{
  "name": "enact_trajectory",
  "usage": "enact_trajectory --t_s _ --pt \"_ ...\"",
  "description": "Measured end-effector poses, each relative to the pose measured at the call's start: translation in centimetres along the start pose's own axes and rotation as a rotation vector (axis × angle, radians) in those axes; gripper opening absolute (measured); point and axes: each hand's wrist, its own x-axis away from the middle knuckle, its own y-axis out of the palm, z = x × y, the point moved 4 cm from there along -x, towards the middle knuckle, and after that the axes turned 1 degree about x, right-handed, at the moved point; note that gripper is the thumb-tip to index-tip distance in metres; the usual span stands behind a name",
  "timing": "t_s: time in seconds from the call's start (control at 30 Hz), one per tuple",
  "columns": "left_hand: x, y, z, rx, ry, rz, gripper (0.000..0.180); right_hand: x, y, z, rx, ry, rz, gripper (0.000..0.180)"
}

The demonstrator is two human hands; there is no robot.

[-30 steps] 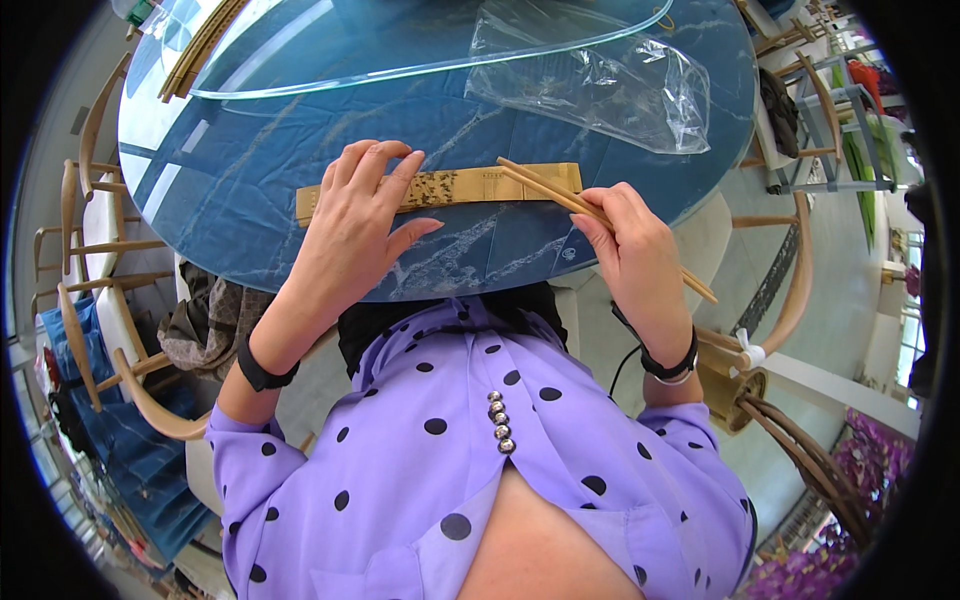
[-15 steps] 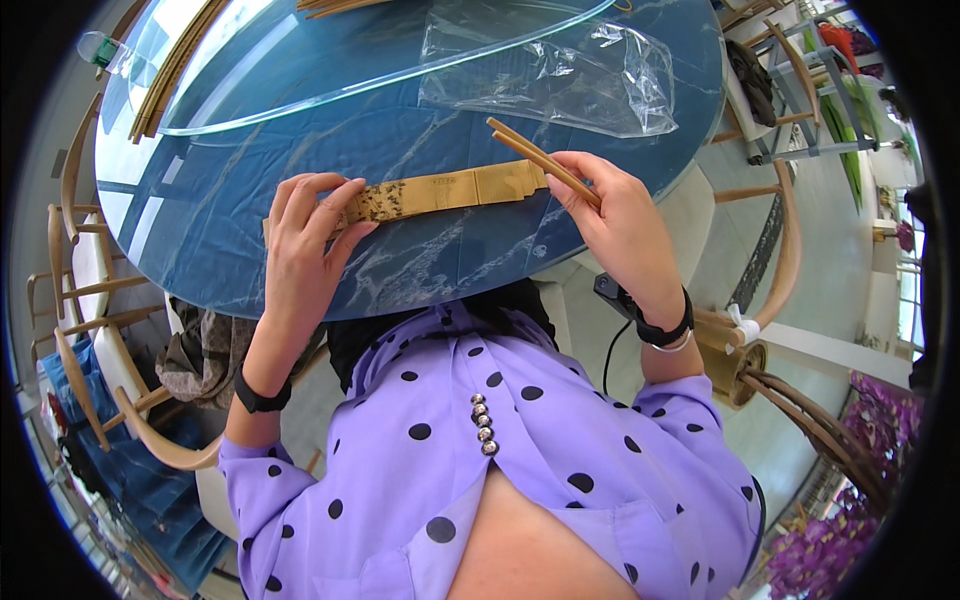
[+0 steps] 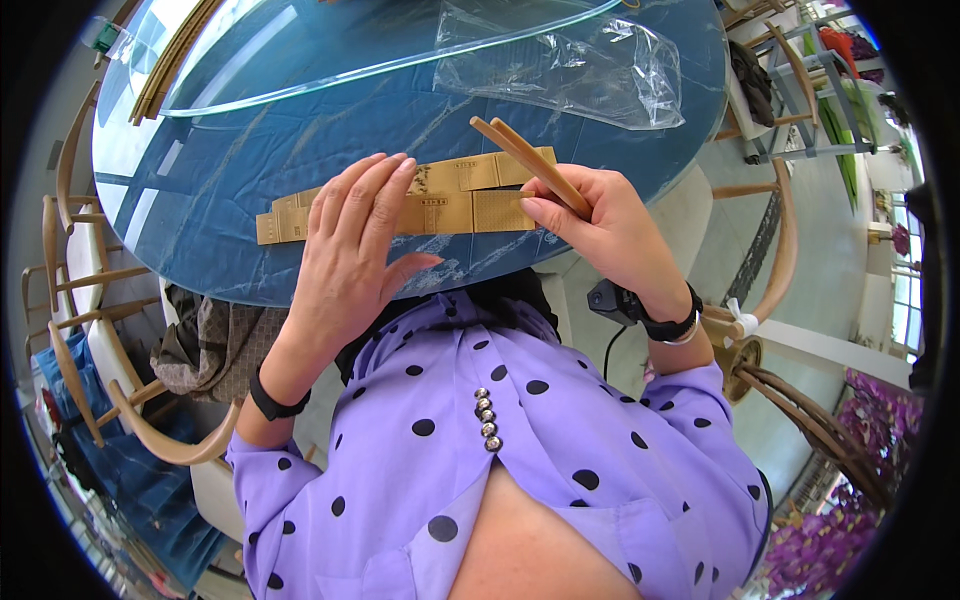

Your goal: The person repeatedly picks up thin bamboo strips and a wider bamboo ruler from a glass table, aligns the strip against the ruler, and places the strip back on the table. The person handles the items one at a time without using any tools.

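Two flat gold paper sleeves, the nearer one (image 3: 450, 214) and the farther one (image 3: 465, 175), lie just in front of me on the blue marbled table (image 3: 225, 185). My left hand (image 3: 350, 225) spreads over them, straight-fingered, gripping nothing. Over on the right, my right hand (image 3: 597, 208) clasps a pair of wooden chopsticks (image 3: 540, 165), thumb by the sleeve ends; contact there, I can't tell. Beyond lies a clear plastic bag (image 3: 560, 75), crinkled and shiny.

Wooden chairs (image 3: 789, 240) flank the glossy blue counter (image 3: 200, 215) — light glares off its left side. Pale floor (image 3: 835, 260) and bright windows (image 3: 911, 310) show at right.
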Motion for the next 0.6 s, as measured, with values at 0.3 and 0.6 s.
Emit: enact_trajectory --t_s 0.3,0.6 --pt "-1.0 2.0 2.7 0.161 0.147 -0.010 0.065 0.1 1.8 -0.7 -0.252 0.068 -0.221 0.020" --pt "-0.9 2.0 2.5 0.158 0.239 -0.076 0.057 -0.2 2.7 0.0 -0.392 0.112 -0.367 0.018"
